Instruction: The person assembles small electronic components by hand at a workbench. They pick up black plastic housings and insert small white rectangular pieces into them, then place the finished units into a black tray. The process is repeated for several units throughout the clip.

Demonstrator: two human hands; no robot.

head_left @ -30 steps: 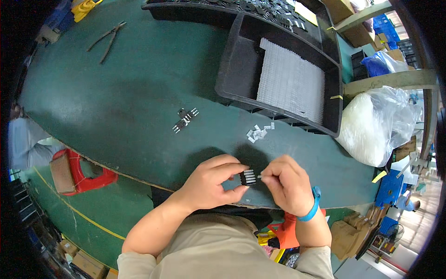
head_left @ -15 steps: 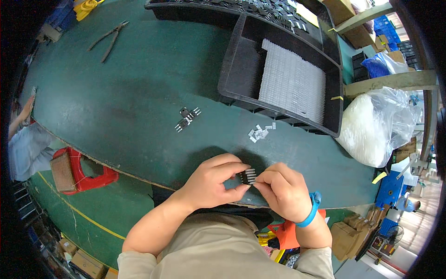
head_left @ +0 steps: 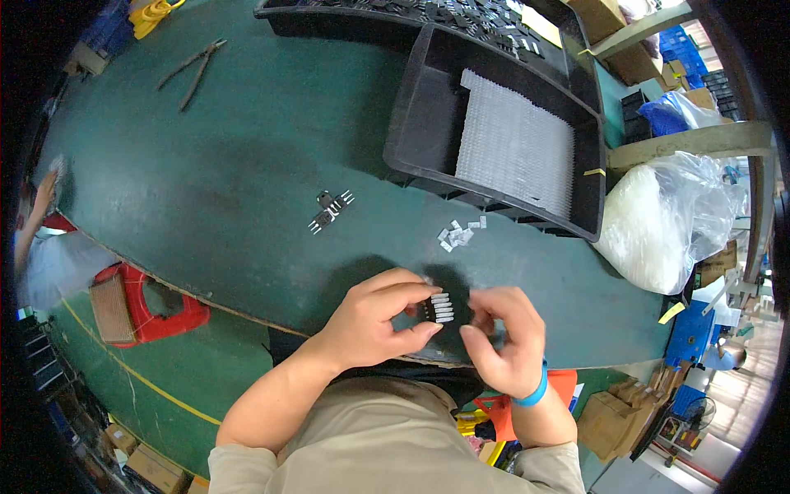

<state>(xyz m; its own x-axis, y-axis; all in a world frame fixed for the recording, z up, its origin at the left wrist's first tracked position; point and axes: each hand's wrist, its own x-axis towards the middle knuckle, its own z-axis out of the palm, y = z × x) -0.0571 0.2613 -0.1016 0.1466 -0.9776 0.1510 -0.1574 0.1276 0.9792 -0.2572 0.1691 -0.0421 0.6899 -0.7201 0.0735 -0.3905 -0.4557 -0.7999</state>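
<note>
1. Black stack [head_left: 429, 311]: held just above the near edge of the counter [head_left: 222, 165], in front of the person's body. Several pale strips [head_left: 443, 308] stand out in a row from its right side.
2. Left hand [head_left: 370, 317]: grip pinches the stack between thumb and fingers, strips facing the right hand.
3. Right hand [head_left: 512, 346]: grip spread, thumb and fingers apart, just beside the strips; nothing visible between them.
4. Progress, judged: the row looks filled along the side in view; too small to confirm that every strip is fully seated.
5. Outstanding, judged: loose pale pieces [head_left: 466, 235] lie in a small scatter beyond the hands, unused. A few pronged black parts [head_left: 321, 220] lie farther left, prongs apparently bare.
6. Near black tray [head_left: 403, 156]: holds ribbed, translucent white sheeting [head_left: 514, 148] toward its right side; bare tray bottom shows at left.
7. Far black tray [head_left: 346, 29]: carries a dense spread of small black parts [head_left: 477, 20] and a pale yellow slip [head_left: 541, 26]; partly out of view.
8. Clear plastic bag [head_left: 658, 222], right of the near tray: bulging with white material, kind unclear.
</note>
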